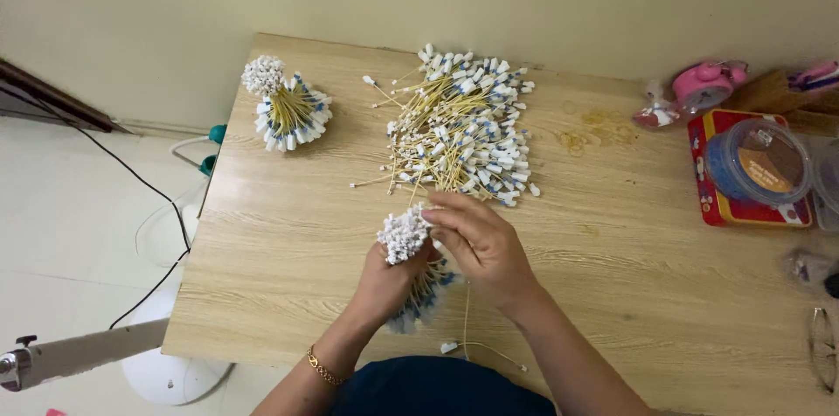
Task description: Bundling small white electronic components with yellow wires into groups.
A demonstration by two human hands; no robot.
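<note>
At a wooden bench, a person's left hand is wrapped around a bundle of thin stick swabs, white tips bunched together at the top and blue-and-white ends fanning out below the fist near the bench's front edge. The fingers of the right hand are pinched narrow at the bundle's white head, apparently on a single stick, though what lies between them cannot be made out. A loose heap of the same sticks lies spread just beyond the hands, and a finished bundle stands well apart at the bench's far left corner. A couple of stray sticks lie at the front edge. The sticks look very light, thin and easily bent, and likely to slide past one another; the firm hold appears to be around the middle of the shafts, clear of the soft tips.
</note>
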